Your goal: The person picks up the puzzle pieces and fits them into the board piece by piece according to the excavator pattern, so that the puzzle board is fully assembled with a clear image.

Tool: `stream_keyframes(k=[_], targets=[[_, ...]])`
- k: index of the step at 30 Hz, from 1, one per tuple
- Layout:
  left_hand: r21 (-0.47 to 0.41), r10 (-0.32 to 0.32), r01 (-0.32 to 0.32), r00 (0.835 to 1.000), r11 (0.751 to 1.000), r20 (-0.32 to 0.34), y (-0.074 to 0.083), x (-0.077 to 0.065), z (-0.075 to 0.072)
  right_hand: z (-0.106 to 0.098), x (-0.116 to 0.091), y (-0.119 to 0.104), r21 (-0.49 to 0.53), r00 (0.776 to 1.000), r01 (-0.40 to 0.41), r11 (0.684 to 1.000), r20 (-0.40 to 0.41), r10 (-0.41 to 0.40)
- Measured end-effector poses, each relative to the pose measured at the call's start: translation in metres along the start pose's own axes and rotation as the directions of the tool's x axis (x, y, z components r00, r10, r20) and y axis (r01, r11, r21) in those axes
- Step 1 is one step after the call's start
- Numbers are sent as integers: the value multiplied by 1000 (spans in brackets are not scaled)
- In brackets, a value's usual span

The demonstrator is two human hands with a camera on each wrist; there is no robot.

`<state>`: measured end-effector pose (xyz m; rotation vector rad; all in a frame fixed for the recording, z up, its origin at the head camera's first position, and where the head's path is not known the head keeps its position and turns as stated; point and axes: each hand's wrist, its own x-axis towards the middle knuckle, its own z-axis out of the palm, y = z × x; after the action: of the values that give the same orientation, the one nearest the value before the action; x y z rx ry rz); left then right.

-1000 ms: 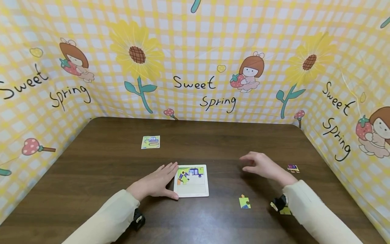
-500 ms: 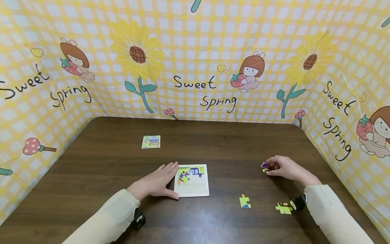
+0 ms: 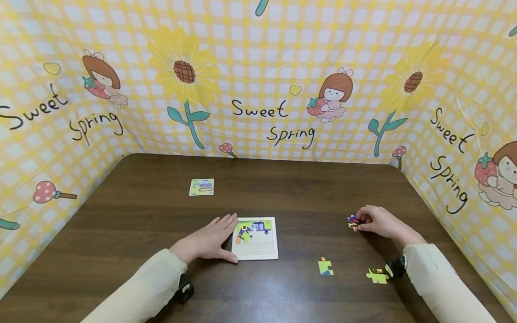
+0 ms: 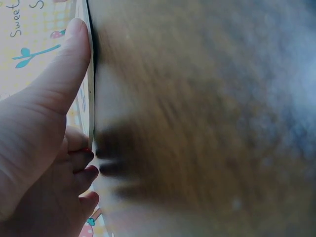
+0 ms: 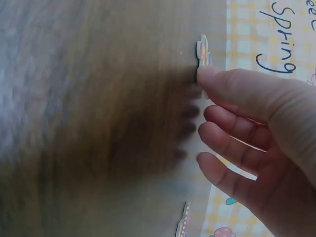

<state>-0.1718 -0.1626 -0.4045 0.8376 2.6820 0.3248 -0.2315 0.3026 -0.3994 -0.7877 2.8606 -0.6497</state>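
Note:
My left hand (image 3: pixel 208 240) lies with straight fingers along the left edge of a white puzzle tray (image 3: pixel 276 240). Its thumb (image 4: pixel 71 59) rests at the tray's near corner in the left wrist view. Inside the tray, joined puzzle pieces (image 3: pixel 258 227) show part of a blue vehicle on green; the lower right part is bare. Out to the right, my right hand (image 3: pixel 383 223) pinches a purple, red and yellow puzzle piece (image 3: pixel 353 221) between thumb and fingers. In the right wrist view that same puzzle piece (image 5: pixel 203 49) sticks out past the thumb, close over the table.
A green puzzle piece (image 3: pixel 325 267) lies right of the tray, with a yellow-green puzzle piece (image 3: pixel 377 276) beside my right wrist. Another puzzle piece (image 5: pixel 182 222) shows low in the right wrist view. A picture card (image 3: pixel 201 187) lies farther back. Patterned cloth (image 3: pixel 258 58) walls the table.
My right hand has moved right over the last second and now pinches the purple puzzle piece, which has barely shifted since half a second ago. The left hand stays at the tray.

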Motion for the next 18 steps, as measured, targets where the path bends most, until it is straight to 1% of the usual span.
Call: stream_keyframes(k=[3,6,13,18], targets=[[-1,1,-1,1000,1000,1,-1,0,0,0,4,-4,5,1000,0,1000,-10,0],[4,7,-7,1000,1000,-1,-1,1,1,0,10,-14,11,999,18,1000,-27,-18],[16,11,-11,1000,1000,-5,-1,0,0,4,30,-58,13,991,125,992,-49,-124],[8,12,-12,1000,1000,-6,0,0,0,13,49,-93,8,980,194,981,-35,-194]])
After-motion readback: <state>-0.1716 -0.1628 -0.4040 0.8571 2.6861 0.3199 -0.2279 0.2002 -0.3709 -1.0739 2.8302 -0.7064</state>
